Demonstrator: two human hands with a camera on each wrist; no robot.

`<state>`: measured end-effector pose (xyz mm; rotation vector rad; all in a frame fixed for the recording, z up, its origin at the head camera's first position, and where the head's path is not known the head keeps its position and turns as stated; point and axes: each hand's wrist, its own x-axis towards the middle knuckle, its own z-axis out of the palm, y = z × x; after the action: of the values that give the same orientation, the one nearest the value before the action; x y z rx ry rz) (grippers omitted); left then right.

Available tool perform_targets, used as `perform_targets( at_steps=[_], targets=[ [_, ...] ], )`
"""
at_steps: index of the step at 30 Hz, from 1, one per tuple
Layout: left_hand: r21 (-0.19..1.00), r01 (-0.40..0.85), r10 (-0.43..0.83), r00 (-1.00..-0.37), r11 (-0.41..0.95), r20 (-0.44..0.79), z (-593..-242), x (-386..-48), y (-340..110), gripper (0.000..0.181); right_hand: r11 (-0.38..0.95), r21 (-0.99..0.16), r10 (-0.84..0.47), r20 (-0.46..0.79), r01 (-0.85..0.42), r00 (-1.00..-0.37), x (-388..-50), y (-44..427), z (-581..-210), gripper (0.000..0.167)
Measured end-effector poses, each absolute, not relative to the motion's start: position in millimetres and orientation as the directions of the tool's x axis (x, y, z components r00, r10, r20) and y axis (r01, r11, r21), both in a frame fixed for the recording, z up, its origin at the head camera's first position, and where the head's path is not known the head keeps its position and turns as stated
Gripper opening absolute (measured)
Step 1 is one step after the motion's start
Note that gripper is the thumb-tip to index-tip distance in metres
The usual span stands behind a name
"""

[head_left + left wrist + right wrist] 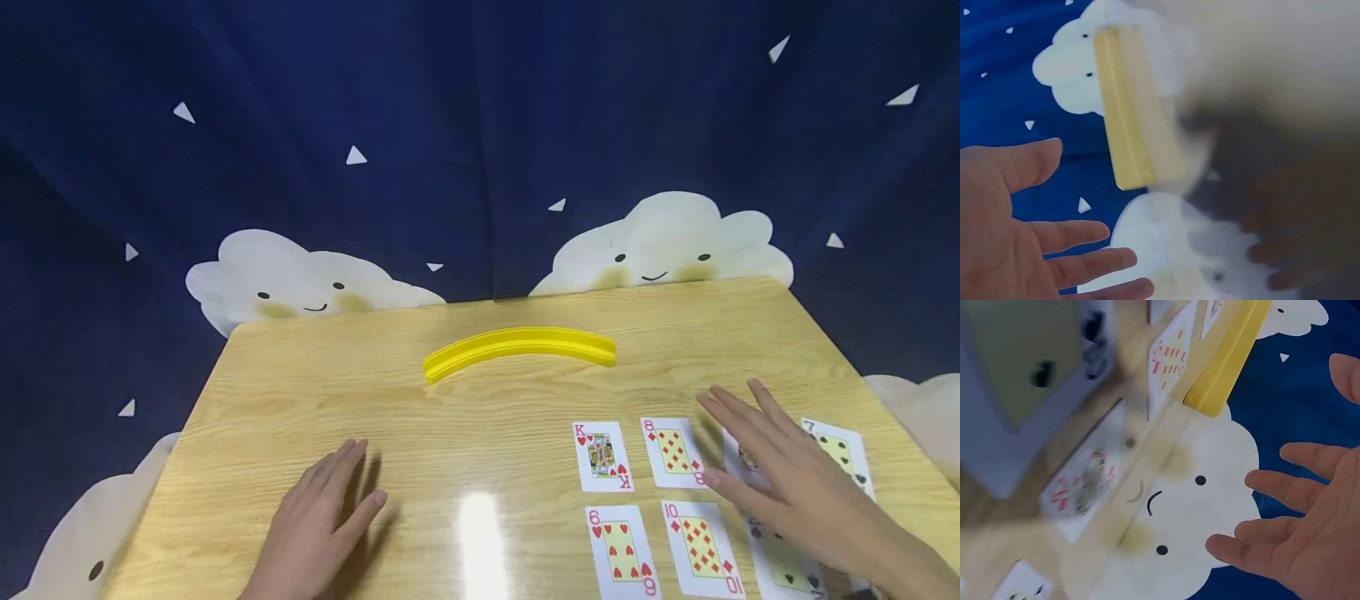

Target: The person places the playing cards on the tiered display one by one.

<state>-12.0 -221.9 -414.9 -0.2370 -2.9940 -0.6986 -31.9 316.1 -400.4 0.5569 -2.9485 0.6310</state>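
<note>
We see the playing cards laid face up in two rows on the right part of the table [247,392]. In the far row lie the king of hearts [603,457], the eight of diamonds [672,452], a face card [735,457] mostly covered, and a black seven [842,452]. Nearer to us are the six of hearts [622,552], the ten of diamonds [702,550] and a black card [783,562] whose value we cannot read.

What stands in the way there is the right hand [795,479], raised over the cards: it hides much of the face card and part of the black card, and its thumb tip overlaps a corner of the eight. Its fingers are well spread, with nothing held. The left hand [318,517] is over the wood on the left, well apart from the cards, fingers extended, thumb held away from them, likewise holding nothing. Beyond both hands, near the middle of the far side, a yellow curved piece [521,343] bows away from us, a groove running along it.

The table's far edge runs against the dark blue curtain [480,150] printed with white clouds; its left edge slants outward past the left hand, its right edge past the black seven. A broad stretch of plain wood, with one bright reflection, gives us room between the left hand and the king, and more lies between the cards and the yellow piece.
</note>
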Motion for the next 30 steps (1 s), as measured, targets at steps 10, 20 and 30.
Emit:
perform_targets(
  at_steps=[10, 20, 30],
  targets=[
    [0.49, 0.2, 0.138, -0.977, 0.849, 0.16, -421, -116, -179, 0.065, 0.798, -0.418, -0.448, 0.069, -0.434, -0.891, -67, 277, -397, 0.075],
    [0.531, 0.095, 0.097, -0.995, 0.842, 0.024, -436, -172, -166, 0.091, 0.767, -0.327, -0.567, 0.055, -0.551, -0.822, -104, 240, -405, 0.065],
    [0.551, 0.079, 0.086, -0.996, 0.831, 0.013, -440, -185, -160, 0.061, 0.758, -0.31, -0.61, -0.023, -0.574, -0.792, -120, 226, -414, 0.06]
  ],
)
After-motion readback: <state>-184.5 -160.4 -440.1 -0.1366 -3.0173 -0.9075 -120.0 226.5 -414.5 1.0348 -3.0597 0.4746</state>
